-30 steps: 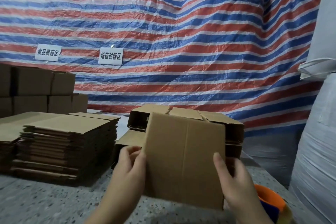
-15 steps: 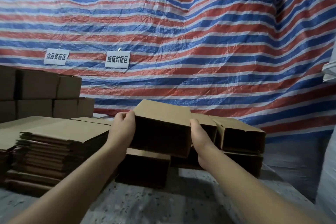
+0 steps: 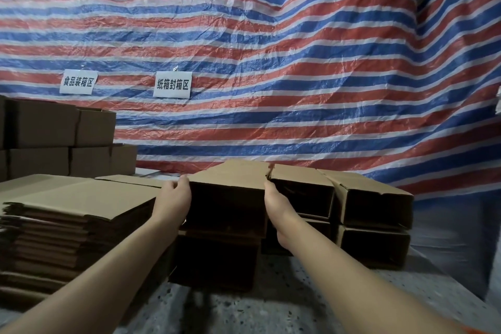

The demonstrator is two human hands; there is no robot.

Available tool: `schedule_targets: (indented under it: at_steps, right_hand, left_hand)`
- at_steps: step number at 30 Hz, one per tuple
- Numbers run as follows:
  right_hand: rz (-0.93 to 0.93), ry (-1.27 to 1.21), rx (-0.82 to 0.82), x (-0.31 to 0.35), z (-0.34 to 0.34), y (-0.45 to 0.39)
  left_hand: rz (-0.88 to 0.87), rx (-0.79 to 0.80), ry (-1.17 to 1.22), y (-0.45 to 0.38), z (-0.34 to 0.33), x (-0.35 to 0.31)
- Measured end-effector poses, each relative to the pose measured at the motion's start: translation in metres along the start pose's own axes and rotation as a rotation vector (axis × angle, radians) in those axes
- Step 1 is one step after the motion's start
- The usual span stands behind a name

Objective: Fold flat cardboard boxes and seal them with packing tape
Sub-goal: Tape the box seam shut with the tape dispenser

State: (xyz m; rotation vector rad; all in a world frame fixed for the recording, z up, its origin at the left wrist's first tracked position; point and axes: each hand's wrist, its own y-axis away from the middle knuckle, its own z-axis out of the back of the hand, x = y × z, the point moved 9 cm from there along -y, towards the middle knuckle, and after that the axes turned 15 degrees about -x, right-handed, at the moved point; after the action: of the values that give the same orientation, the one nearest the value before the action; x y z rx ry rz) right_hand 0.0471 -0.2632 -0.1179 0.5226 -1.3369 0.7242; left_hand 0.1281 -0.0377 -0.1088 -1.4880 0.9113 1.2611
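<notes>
At the left edge of the speckled table (image 3: pixel 271 314) a stack of flat cardboard (image 3: pixel 73 214) lies, with closed boxes (image 3: pixel 57 141) piled behind it. The left hand (image 3: pixel 174 199) grips the left wall of the folded box (image 3: pixel 230 198), fingers curled over its top edge. The box sits on top of a lower box (image 3: pixel 214 260), its long axis running away from the person and its open end facing them. The right hand (image 3: pixel 276 207) presses the box's right wall; its fingers are hidden. More open boxes (image 3: pixel 374 203) stand to the right. Half a second ago the box was held higher; now it rests on the pile.
</notes>
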Motion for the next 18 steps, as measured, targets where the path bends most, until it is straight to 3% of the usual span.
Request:
schedule_targets:
  at_steps: [7,10,13,16,18]
  right_hand:
    - [0.007,0.000,-0.002,-0.009,-0.003,0.003]
    - [-0.024,-0.006,-0.002,-0.007,0.000,0.011]
    - [0.126,0.041,-0.142,0.007,0.017,0.015]
    - [0.368,0.087,-0.374,0.031,0.043,0.028]
    - [0.500,0.034,-0.436,0.045,0.055,0.045]
  left_hand:
    - [-0.050,-0.043,-0.095,0.000,0.005,0.005]
    - [-0.343,-0.157,-0.086,0.013,0.017,-0.020]
    - [-0.543,-0.226,0.001,0.038,0.031,-0.049]
    - [-0.408,-0.093,0.220,0.056,0.034,-0.057]
    - [-0.287,0.062,0.348,0.074,0.028,-0.058]
